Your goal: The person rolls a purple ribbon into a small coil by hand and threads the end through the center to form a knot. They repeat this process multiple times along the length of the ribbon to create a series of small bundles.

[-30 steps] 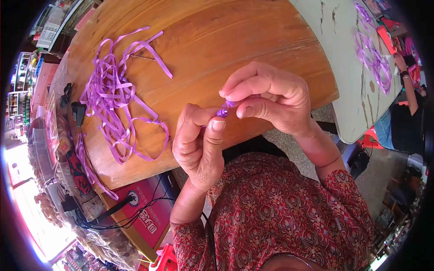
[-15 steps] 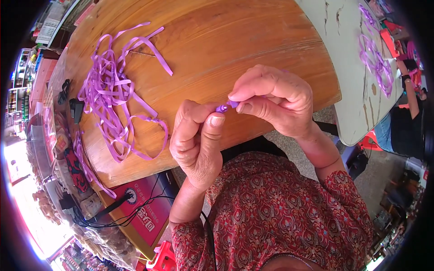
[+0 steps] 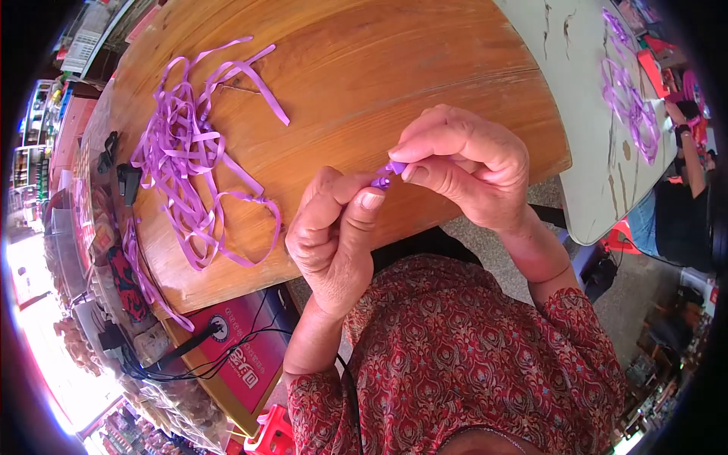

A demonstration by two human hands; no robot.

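Note:
My left hand (image 3: 334,227) pinches a small coil of purple ribbon (image 3: 382,183) between thumb and forefinger. Just right of it, my right hand (image 3: 470,167) grips a purple ribbon piece (image 3: 397,167) by its thumb and fingertips. The two purple bits lie close together and seem joined, though the fingers hide most of them. Both hands are raised over the near edge of the wooden table (image 3: 364,91). A loose tangle of purple ribbon (image 3: 178,152) rests on the table to the left of my hands.
A white table (image 3: 591,91) adjoins on the right, bearing more purple ribbon (image 3: 633,110). Another person's arm (image 3: 690,159) shows beyond it. Black cables (image 3: 205,371) hang beside a pink box (image 3: 235,356) at the lower left. A red stool (image 3: 622,239) stands at right.
Both hands have shifted slightly to the right. The purple piece at my right fingertips has tilted and shows more above the coil. The ribbon tangle has stayed put.

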